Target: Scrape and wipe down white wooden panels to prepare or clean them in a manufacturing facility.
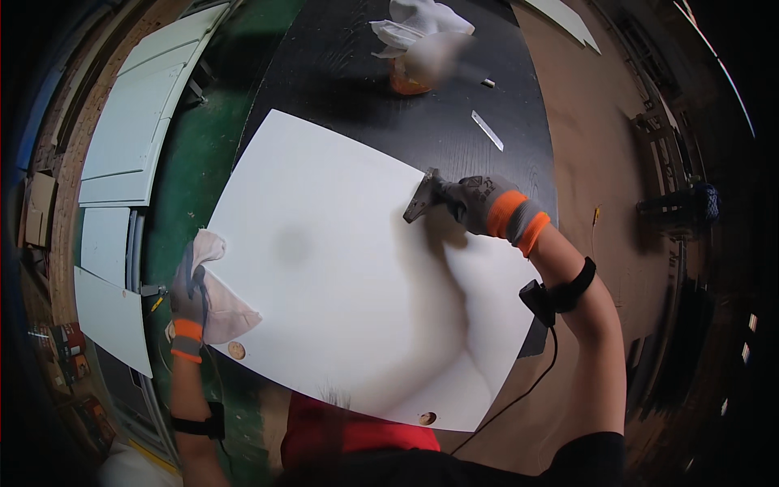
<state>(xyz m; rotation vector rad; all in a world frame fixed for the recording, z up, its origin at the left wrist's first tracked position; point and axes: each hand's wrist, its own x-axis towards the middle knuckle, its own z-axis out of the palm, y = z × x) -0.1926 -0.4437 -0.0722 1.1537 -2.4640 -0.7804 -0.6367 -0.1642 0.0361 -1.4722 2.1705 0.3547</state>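
A large white panel (324, 243) lies on a black table, with two round holes near its front edge. My right hand (479, 203), in a grey glove with an orange cuff, is closed around a scraper (419, 200) with a dark, flared blade. Its blade rests at the panel's far right edge. At the panel's left edge my left hand (188, 296), gloved the same way, grips a pale cloth (227, 304). Part of that cloth drapes over the panel's surface.
Behind the panel, the black table (324, 73) bears a bundle of white rags (426, 24) over an orange container (407, 79), and a thin blade strip (487, 131). Pale panels (134, 130) are stacked to the left. Cables run from bands on both my forearms.
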